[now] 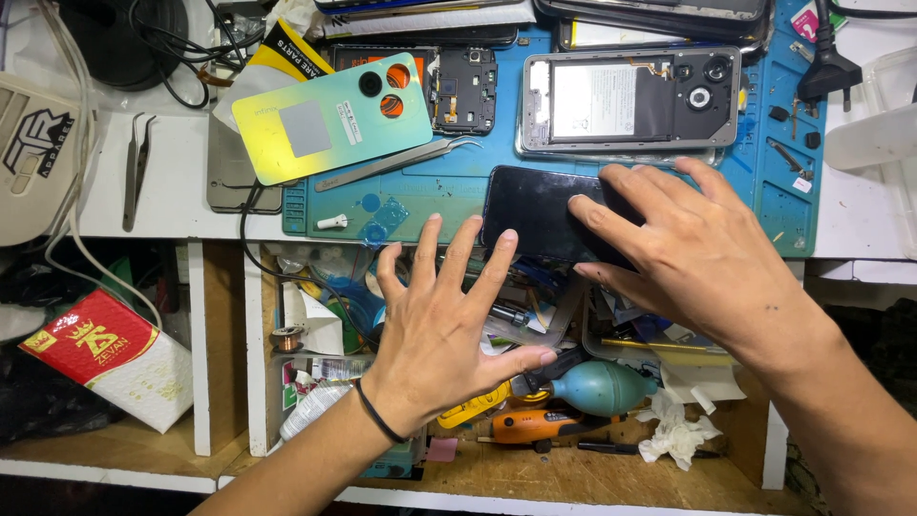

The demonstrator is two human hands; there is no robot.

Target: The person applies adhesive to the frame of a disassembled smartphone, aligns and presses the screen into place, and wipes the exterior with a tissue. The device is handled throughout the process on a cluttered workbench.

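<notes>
Right hand (702,253) rests spread, fingers flat on dark phone (535,215) on blue mat (449,196); left hand (444,320), at its 8 o'clock, hovers open, empty.

White bench (172,205): blue mat (783,205), tweezers (134,167), white container (874,134) directly on it.

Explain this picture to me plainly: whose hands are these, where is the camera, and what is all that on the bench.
The single picture comes from a camera worn on a person's head, looking down at their own bare hands. The right hand presses on a black phone at the front edge of a blue work mat. The left hand hovers spread beside it, holding nothing. On the mat lie a green phone back cover, tweezers and an opened phone. An open drawer below holds tools, including a teal air blower.
</notes>
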